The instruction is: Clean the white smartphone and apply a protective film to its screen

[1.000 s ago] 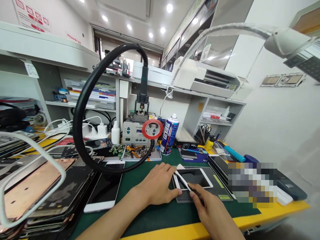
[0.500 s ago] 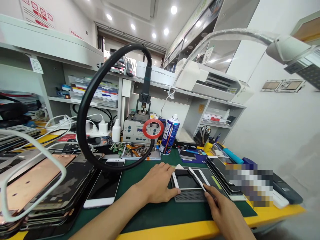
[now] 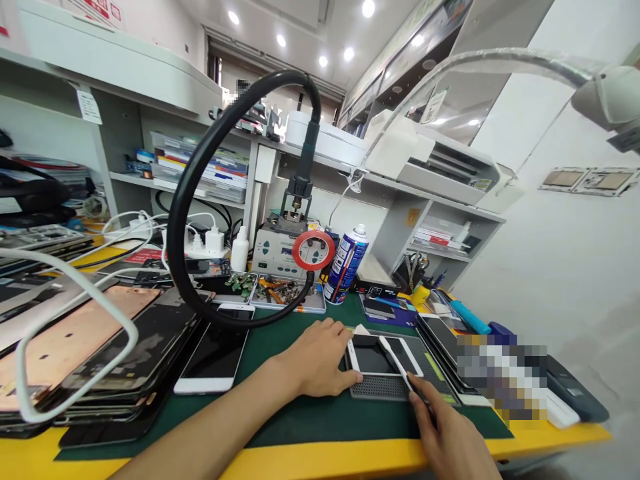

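Note:
A white-framed phone [image 3: 369, 355] with a dark screen lies on a grey perforated pad [image 3: 380, 389] on the green mat [image 3: 300, 421]. At its left edge rests my left hand [image 3: 323, 363], fingers spread and thumb apart, touching the phone's side. My right hand [image 3: 436, 417] is closed around a thin tool with a white brush-like head [image 3: 393, 355], whose tip lies over the screen. A small white piece [image 3: 361, 329] shows behind the phone's top left corner.
Left stand another white phone [image 3: 215, 353] and stacked phone parts [image 3: 135, 347]. Behind are a parts tray [image 3: 290, 305], a blue spray can [image 3: 346, 263] and a looping black hose [image 3: 175, 220]. More phones [image 3: 445, 350] lie to the right.
The view has shifted, so the bench scene sits further right. My right hand still holds the tool, its head slightly lower over the phone; my left hand remains at the phone's edge.

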Tool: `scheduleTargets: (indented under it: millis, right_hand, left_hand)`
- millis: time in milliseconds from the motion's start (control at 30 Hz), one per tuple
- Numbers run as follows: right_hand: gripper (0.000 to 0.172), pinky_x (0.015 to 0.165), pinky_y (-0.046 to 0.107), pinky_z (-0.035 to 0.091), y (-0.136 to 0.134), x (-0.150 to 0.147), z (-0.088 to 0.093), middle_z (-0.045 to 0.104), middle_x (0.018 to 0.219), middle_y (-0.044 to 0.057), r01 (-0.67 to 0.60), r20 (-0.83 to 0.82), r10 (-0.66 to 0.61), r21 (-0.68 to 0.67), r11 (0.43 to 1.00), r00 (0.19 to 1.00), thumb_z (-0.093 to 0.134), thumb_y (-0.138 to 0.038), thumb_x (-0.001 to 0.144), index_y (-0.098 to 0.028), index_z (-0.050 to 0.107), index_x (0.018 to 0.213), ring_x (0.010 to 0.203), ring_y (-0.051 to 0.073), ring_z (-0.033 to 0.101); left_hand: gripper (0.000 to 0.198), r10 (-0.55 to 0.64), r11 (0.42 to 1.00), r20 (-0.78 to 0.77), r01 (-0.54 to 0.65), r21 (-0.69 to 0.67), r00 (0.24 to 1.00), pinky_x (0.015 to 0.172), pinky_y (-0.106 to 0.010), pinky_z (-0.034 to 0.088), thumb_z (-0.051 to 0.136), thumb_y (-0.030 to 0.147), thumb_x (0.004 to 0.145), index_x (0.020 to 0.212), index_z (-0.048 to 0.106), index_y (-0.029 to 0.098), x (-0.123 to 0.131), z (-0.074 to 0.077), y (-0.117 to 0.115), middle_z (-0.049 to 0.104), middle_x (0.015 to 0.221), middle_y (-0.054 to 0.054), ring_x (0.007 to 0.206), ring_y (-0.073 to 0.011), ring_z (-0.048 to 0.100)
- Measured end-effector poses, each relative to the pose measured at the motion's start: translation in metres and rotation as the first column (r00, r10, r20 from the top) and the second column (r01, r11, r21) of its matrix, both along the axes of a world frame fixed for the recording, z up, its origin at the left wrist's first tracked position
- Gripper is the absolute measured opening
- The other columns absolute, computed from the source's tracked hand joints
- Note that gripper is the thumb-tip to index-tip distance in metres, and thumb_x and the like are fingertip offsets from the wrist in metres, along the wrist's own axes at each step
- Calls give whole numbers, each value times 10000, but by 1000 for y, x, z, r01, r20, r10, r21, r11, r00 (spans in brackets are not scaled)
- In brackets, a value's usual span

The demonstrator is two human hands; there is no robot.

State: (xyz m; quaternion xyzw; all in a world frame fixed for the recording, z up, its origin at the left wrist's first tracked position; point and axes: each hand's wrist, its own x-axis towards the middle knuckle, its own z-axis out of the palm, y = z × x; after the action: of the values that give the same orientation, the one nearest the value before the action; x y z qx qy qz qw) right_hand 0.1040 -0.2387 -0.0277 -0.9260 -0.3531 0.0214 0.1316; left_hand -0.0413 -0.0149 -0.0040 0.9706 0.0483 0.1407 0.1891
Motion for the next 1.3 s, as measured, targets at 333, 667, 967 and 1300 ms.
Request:
scheduleTargets:
  millis: [333, 667, 967, 1300]
  right_hand:
    - [583, 615, 310, 556, 6, -14, -3, 776, 906, 87, -81, 45, 79, 33, 996, 996, 238, -455, 939, -187, 586, 1323, 771, 269, 753]
    - [541, 560, 263, 540, 4, -22, -6, 776, 850, 75, -176, 52, 171, 122, 977, 984, 269, -443, 966, -188, 588, 1320, 704, 239, 749]
    - [483, 494, 280, 510, 0, -20, -6, 766, 761, 46, -170, 91, 157, 156, 973, 983, 286, -418, 981, -221, 617, 1273, 618, 250, 733]
    - [484, 526, 308, 532, -8, -11, 2, 782, 941, 77, -95, 105, 78, 175, 980, 991, 296, -399, 972, -212, 638, 1260, 708, 269, 752]
  left_hand:
    - [708, 8, 999, 14, -9, 48, 1000, 993, -473, 441, 550, 617, 858, 1377, 513, 137, 1, -2, 0, 618, 1230, -163, 1160, -349, 546]
    - [699, 5, 999, 9, -5, 42, 1000, 1024, -470, 427, 547, 617, 865, 1388, 506, 156, 1, -3, 1, 607, 1268, -151, 1187, -341, 540]
    - [699, 0, 1000, -29, 0, 0, 1000, 1066, -476, 411, 531, 607, 884, 1432, 472, 177, 1, 3, 0, 584, 1325, -117, 1234, -322, 508]
    - [684, 16, 999, -90, -18, -28, 996, 1085, -473, 405, 504, 618, 900, 1451, 442, 218, 1, 5, -1, 527, 1419, -70, 1296, -304, 462]
